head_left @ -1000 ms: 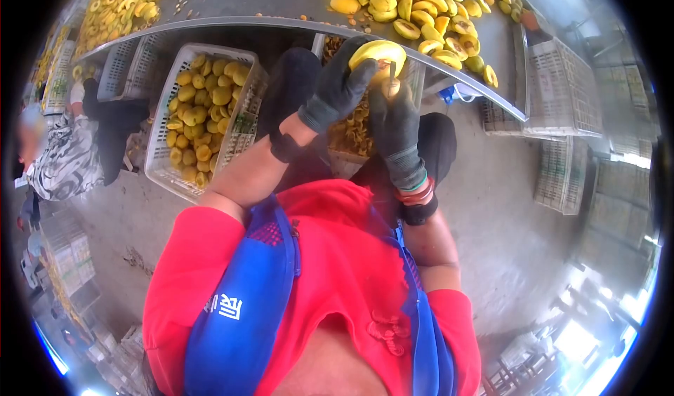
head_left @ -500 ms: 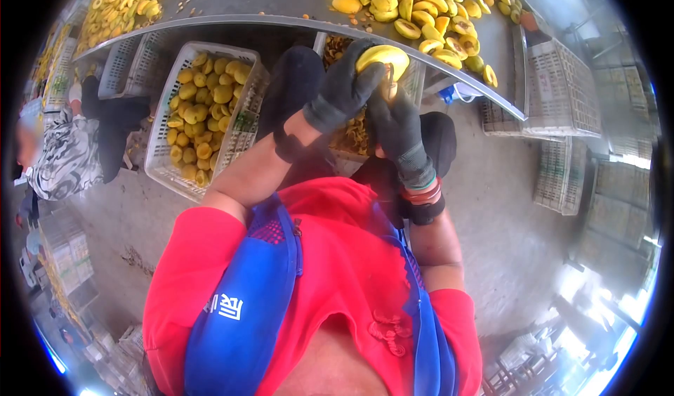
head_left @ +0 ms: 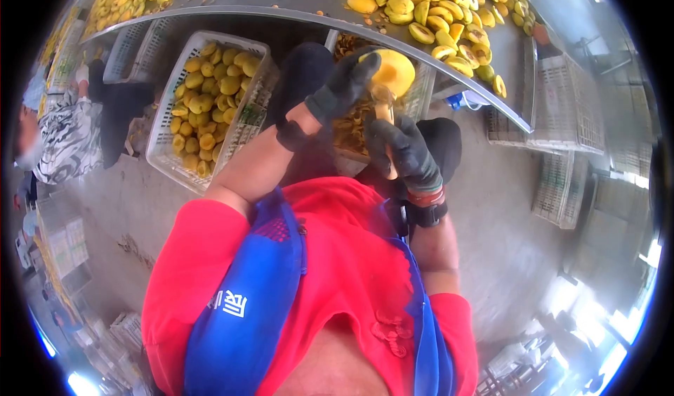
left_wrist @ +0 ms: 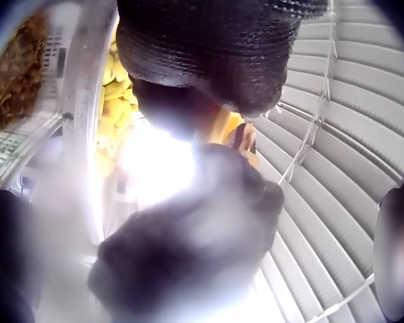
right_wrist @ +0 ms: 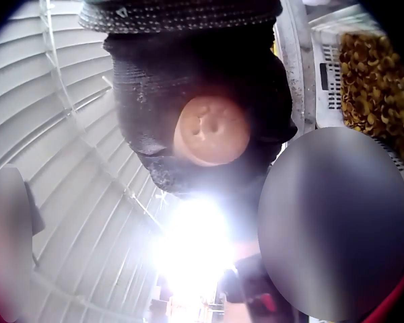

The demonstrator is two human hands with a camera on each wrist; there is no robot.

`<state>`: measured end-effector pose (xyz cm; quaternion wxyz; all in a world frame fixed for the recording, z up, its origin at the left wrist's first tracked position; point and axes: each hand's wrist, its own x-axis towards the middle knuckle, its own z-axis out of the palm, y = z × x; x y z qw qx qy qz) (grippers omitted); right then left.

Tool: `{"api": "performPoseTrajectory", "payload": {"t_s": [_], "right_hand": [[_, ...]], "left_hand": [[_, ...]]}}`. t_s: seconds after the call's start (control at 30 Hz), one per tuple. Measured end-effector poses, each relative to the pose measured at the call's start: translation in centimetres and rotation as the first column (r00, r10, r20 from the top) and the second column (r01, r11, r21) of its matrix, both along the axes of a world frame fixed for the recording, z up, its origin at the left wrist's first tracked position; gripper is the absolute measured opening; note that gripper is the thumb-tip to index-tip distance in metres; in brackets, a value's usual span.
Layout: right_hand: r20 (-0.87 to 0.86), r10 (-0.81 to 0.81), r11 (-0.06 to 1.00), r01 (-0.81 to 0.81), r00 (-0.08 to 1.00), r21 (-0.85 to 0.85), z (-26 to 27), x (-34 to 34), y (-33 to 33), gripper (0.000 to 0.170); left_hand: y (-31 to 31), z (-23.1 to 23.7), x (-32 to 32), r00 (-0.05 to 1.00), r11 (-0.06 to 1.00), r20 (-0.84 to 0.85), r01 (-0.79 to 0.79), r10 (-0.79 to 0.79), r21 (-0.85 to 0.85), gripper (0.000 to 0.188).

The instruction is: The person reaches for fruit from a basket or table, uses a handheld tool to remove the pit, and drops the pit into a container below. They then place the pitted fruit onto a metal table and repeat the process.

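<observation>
My left hand (head_left: 342,86), in a dark glove, holds a yellow peach (head_left: 395,73) just below the table edge, fingers along its left side. My gloved right hand (head_left: 408,149) grips a wooden-handled tool (head_left: 383,112). The tool's upper end sits right at the peach's lower edge; its tip is blurred and hidden. In the right wrist view the round butt of the wooden handle (right_wrist: 212,131) pokes out of the curled glove. Dark gloves mostly cover the fruit in the left wrist view, where a sliver of cut yellow flesh (left_wrist: 234,126) shows.
Halved peaches (head_left: 449,17) lie heaped on the metal table (head_left: 267,15). At left stands a white crate (head_left: 160,143) of peaches. Beneath my hands is a crate of brown scraps (head_left: 349,137). Stacked crates (head_left: 562,108) stand at right; another person (head_left: 70,133) sits at left.
The peach has turned, showing a broad smooth yellow face. My right hand has moved down and right with the tool, whose wooden handle now shows. The left hand still holds the fruit.
</observation>
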<state>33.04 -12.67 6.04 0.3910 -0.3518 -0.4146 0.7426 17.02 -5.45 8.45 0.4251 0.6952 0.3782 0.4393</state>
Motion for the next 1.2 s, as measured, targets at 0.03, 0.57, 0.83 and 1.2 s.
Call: {"api": "performPoseTrajectory", "payload": {"t_s": [0.03, 0.57, 0.83, 1.2], "right_hand": [[0.028, -0.039, 0.999, 0.039, 0.999, 0.006, -0.4, -0.1, 0.0, 0.02], [0.434, -0.137, 0.963, 0.222, 0.89, -0.15, -5.6, -1.4, 2.4, 0.013], [0.572, -0.075, 0.947, 0.237, 0.817, -0.214, -7.4, -2.7, 4.4, 0.015], [0.536, -0.119, 0.938, 0.271, 0.836, -0.214, -10.0, -3.1, 4.9, 0.008]], "left_hand": [[0.1, 0.2, -0.4, 0.999, 0.998, 0.019, -0.046, 0.047, -0.038, 0.039], [8.6, -23.3, -26.1, 0.628, 0.645, -0.193, -0.764, 0.754, 0.03, 0.046], [10.8, -19.6, -23.7, 0.559, 0.671, -0.736, -0.715, 0.381, -0.196, 0.07], [15.6, -25.5, -25.0, 0.594, 0.817, -0.784, -0.534, 0.178, -0.218, 0.061]]}}
